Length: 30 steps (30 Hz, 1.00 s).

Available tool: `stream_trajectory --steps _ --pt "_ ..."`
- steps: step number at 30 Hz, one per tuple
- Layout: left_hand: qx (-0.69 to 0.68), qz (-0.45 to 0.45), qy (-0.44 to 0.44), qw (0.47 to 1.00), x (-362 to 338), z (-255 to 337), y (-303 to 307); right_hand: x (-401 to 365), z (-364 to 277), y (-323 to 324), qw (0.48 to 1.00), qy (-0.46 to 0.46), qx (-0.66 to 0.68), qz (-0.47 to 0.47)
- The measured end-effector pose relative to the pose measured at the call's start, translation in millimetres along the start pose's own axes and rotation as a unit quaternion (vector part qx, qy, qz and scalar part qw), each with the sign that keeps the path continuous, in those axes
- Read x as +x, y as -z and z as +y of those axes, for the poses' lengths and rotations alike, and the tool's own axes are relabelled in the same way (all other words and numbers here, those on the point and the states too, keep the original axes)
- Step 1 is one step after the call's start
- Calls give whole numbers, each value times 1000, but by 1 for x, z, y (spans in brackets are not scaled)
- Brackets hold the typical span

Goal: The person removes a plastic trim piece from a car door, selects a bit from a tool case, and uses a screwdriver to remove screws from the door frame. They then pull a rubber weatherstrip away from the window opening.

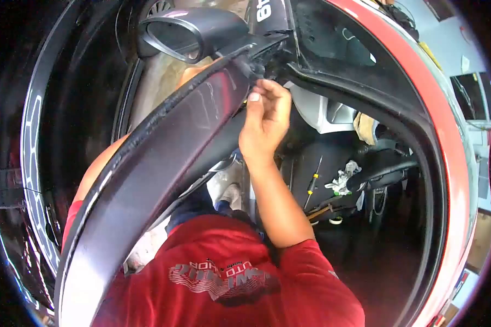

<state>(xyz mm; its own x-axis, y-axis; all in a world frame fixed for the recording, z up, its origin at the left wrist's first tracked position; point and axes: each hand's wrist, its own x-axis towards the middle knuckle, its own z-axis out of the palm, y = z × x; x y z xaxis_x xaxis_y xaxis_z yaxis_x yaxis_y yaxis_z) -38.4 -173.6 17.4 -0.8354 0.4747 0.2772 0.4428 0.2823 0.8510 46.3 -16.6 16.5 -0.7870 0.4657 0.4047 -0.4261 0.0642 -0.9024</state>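
Note:
My right hand [264, 114] is raised at the front upper corner of a car door [147, 158], on its inner side. Its fingers are curled and the thumb is bent in close to them. The fingertips are at the dark trim corner [253, 68] behind the side mirror; what they grip, if anything, is too small to make out. My left arm reaches round the outer side of the door. Only a bit of my left hand [193, 71] shows below the black side mirror [202, 32], and its fingers are hidden.
The red-edged door opening [450, 180] curves along the right. Inside on the dark floor lie a screwdriver [313, 177] with a yellow-black handle, crumpled white paper [345, 177] and a tape roll [336, 220]. A beige glove-like item [365, 128] sits farther in. Dark glossy bodywork fills the left.

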Motion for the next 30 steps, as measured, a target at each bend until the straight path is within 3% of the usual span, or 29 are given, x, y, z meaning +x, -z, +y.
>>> stream_trajectory --steps 5,8,9,11,14,17,19,24,25,27,30 --pt "191 14 4 982 2 50 8 -11 1 8 997 -76 1 18" --pt "199 4 -37 979 2 65 14 -21 3 20 995 -97 -14 13" --pt "198 2 -40 979 2 56 11 -24 6 25 994 -101 -28 10" --pt "125 -7 52 991 3 33 3 -30 9 35 994 -101 -49 15" --pt "41 -8 4 999 0 37 3 -36 3 43 990 -134 -45 1" --pt "79 10 17 997 -9 30 3 -40 7 48 988 -147 -51 -14" --pt "58 -83 37 994 -2 32 13 -42 17 48 990 -138 -34 -25" --pt "40 -102 23 994 -1 39 23 -39 7 30 978 -185 7 -98" --pt "38 -103 22 994 0 38 24 -37 10 24 979 -168 -16 -117" --pt "34 -105 18 994 0 38 25 -32 11 9 988 -45 -96 -116" --pt "28 -106 19 994 2 36 29 -19 11 -10 976 51 -197 -76"
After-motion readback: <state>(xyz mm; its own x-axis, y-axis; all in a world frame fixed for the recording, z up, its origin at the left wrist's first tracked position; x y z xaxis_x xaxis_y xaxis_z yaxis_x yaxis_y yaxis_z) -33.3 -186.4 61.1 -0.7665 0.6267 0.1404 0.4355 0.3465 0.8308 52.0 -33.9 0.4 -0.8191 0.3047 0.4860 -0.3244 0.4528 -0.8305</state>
